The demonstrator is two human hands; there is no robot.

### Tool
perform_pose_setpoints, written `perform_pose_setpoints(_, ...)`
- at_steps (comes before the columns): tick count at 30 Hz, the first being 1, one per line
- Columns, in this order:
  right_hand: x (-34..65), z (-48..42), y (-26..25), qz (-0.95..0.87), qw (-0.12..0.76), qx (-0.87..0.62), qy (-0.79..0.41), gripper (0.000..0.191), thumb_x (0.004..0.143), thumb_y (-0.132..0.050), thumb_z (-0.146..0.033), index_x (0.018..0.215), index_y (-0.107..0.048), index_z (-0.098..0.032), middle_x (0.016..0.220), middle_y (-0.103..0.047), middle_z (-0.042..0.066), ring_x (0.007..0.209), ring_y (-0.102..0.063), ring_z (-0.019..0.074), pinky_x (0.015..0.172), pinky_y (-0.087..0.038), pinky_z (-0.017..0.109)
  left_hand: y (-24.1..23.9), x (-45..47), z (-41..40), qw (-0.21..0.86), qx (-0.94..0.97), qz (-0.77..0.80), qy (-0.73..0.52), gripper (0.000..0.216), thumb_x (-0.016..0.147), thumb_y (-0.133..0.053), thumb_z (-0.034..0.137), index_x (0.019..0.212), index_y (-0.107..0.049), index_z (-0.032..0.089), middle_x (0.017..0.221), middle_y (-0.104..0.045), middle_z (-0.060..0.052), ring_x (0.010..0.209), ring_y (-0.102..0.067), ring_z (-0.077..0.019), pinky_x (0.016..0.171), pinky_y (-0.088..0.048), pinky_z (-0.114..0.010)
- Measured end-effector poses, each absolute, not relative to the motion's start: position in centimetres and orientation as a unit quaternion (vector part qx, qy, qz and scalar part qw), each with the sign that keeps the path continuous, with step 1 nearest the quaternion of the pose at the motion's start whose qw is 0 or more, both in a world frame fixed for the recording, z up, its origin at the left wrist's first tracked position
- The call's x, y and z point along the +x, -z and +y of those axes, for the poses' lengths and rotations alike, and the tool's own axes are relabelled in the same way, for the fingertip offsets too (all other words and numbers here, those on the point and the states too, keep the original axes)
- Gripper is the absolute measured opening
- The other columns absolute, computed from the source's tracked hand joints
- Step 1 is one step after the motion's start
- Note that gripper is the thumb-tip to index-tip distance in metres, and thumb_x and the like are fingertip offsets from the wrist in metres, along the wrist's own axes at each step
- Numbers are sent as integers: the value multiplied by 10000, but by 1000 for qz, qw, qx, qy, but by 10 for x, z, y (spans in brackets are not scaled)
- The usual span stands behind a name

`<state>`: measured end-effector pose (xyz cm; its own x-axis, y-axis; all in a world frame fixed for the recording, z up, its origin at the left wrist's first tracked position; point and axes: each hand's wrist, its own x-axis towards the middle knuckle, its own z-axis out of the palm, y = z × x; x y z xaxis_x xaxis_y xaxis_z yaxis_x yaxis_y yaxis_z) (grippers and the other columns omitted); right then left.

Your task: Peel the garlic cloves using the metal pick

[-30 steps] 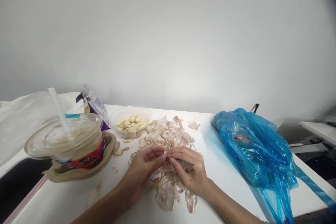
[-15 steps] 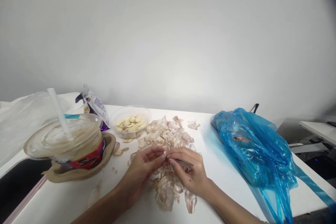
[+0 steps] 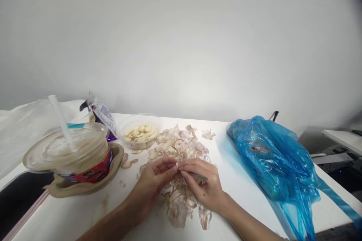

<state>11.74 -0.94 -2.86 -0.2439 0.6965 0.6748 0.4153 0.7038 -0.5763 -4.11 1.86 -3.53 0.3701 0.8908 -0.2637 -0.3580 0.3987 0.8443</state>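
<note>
My left hand [image 3: 154, 179] is closed in a pinch on a garlic clove [image 3: 177, 165], which the fingertips mostly hide. Against it, my right hand [image 3: 202, 182] meets the left fingertips. Between its thumb and fingers my right hand grips a thin metal tool [image 3: 198, 175]; its tip is hidden, so its exact kind is unclear. Under and around both hands spreads a heap of papery garlic skins [image 3: 181, 145]. A clear plastic bowl [image 3: 122, 130] behind the left hand holds several peeled garlic cloves [image 3: 141, 132]. A few unpeeled cloves [image 3: 127, 163] lie in front of the bowl.
At left a lidded drink cup [image 3: 93, 171] with a straw sits in a cardboard holder [image 3: 117, 169], beside a dark flat device [image 3: 25, 192]. A purple snack packet [image 3: 103, 115] stands behind. A blue plastic bag [image 3: 271, 158] lies at right. The wall closes off the back.
The view has shifted very slightly, moving the cup and packet a little left in the picture. Both hands keep nearly the same pose and hold.
</note>
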Motion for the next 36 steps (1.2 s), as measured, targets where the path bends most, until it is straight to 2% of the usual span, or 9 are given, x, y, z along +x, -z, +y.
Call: perform_pose_setpoints(36,118,-10,28,-780,496,-356,-135,183,810,-518,-83,936,-630,-153,884,-677,84,840,-628,159,731,-527,276,35,-40,20,750,354,379,-411,111,689,-698,173,794,-663,169,788,-689,-20,754,-614,-117,705,-481,-197)
